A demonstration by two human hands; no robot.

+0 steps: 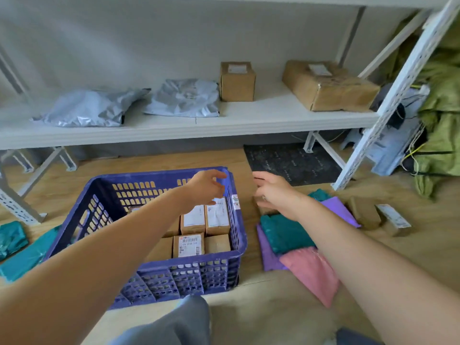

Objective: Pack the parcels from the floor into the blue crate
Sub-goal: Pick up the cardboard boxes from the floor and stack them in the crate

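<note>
In the blue slotted plastic crate (189, 275), brown cardboard boxes (189, 245) lie labels up.
Left hand (206, 188), right hand (271, 189): fingers loosely apart, empty.

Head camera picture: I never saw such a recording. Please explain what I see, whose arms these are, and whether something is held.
This is one picture, from a camera worn on a person's head, looking forward and down. There is no machine: the two bare arms are that person's own. The left hand hovers over the far right corner of the blue crate, which holds small brown boxes. The right hand reaches over the floor beside the crate. Their fingers are relaxed and seem to hold nothing. Right of the crate lie a teal bag, a purple bag and a pink bag. Behind, a white shelf carries grey bags and cardboard boxes.
</note>
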